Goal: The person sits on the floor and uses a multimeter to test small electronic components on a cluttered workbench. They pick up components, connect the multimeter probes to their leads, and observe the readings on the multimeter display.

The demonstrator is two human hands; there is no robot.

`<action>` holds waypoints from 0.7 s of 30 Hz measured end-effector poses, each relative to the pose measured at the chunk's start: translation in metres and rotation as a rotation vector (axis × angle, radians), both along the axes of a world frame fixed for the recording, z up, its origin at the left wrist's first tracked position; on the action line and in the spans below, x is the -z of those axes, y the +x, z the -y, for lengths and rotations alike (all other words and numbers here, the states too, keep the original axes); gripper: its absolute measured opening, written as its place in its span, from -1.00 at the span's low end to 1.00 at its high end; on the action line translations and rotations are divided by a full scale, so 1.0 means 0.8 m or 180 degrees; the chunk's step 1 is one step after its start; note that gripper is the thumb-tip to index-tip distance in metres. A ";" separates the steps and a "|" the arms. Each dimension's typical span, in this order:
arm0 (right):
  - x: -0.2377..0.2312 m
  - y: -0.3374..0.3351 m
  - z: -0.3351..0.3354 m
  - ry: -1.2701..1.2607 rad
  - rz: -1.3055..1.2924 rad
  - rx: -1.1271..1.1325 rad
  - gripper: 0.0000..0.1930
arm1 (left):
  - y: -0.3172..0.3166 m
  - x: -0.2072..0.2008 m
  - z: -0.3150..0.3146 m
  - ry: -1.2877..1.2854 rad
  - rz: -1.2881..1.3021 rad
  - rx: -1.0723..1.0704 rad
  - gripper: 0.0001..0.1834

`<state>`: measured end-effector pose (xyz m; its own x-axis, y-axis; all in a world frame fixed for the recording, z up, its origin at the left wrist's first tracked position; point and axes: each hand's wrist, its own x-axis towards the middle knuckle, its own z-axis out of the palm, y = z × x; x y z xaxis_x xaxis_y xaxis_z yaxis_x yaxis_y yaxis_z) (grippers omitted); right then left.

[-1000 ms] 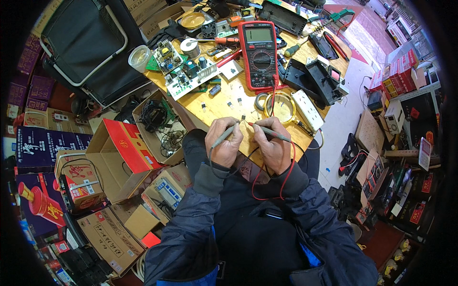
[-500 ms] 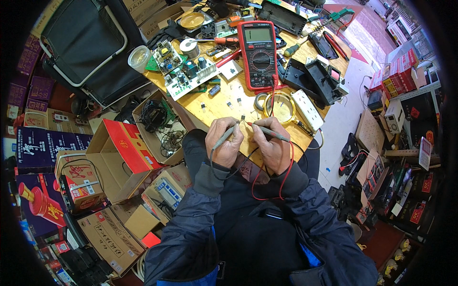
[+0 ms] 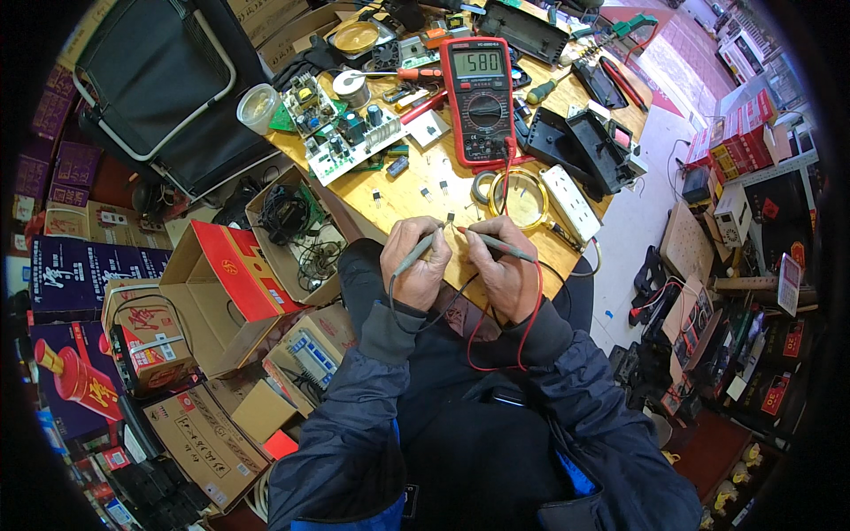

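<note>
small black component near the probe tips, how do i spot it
On the wooden table, find the red multimeter. Below it, left hand and right hand hold probes; the component is at their tips, unlike similar parts lying farther off.

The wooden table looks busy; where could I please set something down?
Bare wood shows between the left hand and the leftmost transistor, and between the right hand and the power strip, a smaller patch. It is crowded behind the multimeter.

Two probes (image 3: 413, 254), one multimeter (image 3: 484, 111), four transistors (image 3: 444, 186), one magnifying glass (image 3: 520, 205), one power strip (image 3: 569, 203)
</note>
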<state>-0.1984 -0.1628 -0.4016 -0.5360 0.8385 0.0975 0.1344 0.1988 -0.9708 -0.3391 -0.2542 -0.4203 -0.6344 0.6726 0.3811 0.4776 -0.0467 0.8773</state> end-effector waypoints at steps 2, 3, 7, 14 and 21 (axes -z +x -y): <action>0.001 0.000 0.000 -0.0076 -0.0021 -0.0024 -0.82 | 0.000 -0.001 0.000 -0.0065 -0.0002 -0.0021 -0.84; 0.001 0.000 0.000 -0.0066 -0.0035 -0.0021 -0.82 | 0.000 -0.001 0.000 -0.0012 0.0004 -0.0014 -0.84; 0.000 -0.001 0.001 -0.0123 -0.0085 0.0013 -0.82 | 0.001 0.000 -0.001 -0.0004 0.0017 -0.0028 -0.84; -0.005 -0.001 0.001 -0.0080 -0.0074 0.0005 -0.83 | 0.001 0.002 0.000 -0.0012 0.0099 -0.0017 -0.84; -0.003 -0.001 0.001 -0.0037 -0.0020 0.0016 -0.83 | 0.000 0.000 -0.001 0.0015 0.0075 0.0016 -0.84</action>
